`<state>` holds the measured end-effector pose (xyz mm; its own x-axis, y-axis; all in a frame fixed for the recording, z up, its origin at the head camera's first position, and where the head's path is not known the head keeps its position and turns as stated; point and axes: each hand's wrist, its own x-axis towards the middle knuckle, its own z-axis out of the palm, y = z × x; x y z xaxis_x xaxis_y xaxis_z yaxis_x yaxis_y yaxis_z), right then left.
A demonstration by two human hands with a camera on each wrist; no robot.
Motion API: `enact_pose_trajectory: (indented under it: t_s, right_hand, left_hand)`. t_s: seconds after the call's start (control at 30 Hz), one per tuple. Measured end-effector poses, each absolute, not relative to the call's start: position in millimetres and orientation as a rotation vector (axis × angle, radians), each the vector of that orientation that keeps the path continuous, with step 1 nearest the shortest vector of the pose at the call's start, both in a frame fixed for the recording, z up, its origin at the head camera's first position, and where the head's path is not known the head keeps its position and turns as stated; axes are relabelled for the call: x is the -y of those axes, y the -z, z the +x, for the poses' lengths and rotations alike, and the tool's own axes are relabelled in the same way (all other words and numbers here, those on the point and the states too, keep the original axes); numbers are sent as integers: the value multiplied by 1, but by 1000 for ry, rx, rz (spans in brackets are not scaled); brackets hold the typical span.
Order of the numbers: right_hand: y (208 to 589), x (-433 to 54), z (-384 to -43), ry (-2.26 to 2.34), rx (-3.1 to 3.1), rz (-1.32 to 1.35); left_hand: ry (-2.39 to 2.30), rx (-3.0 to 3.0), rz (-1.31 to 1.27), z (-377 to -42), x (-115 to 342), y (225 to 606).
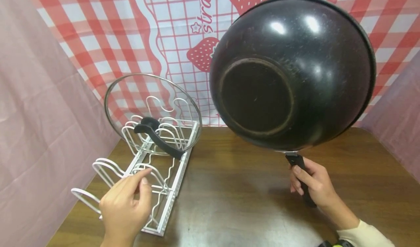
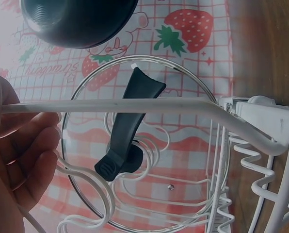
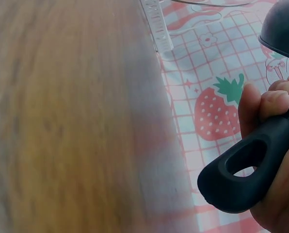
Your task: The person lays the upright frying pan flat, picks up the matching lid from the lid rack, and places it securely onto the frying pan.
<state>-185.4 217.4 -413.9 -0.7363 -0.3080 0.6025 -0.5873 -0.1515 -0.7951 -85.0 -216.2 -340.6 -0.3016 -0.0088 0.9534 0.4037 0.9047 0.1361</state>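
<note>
My right hand (image 1: 316, 185) grips the black handle (image 3: 232, 174) of a large dark wok (image 1: 295, 68), held up above the table with its round base facing me. At the left stands a white wire pan rack (image 1: 178, 177) with looped dividers. My left hand (image 1: 123, 203) is at the rack's near end, fingers curled about a white wire divider (image 2: 154, 106); part of the grip is hidden. Farther back, a glass lid (image 1: 123, 94) with a metal rim and a black handle (image 2: 127, 126) stands tilted between the dividers.
The brown wooden table (image 1: 229, 188) extends to the right of the rack. Behind it hangs a red-and-white strawberry cloth (image 1: 177, 28), with pink cloth (image 1: 52, 105) at the sides. A dark device with a yellow-green part (image 1: 338, 244) is at the bottom edge.
</note>
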Motion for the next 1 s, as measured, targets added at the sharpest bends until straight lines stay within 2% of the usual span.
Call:
enact_pose_trajectory:
  t_s: [0.6, 1.0]
  right_hand:
    - [409, -235, -178, -1836, 2153, 661]
    - [411, -240, -181, -1797, 2110, 657]
  left_hand:
    - [420, 1843, -292, -85, 216, 341]
    - [420, 1852, -290, -85, 217, 342]
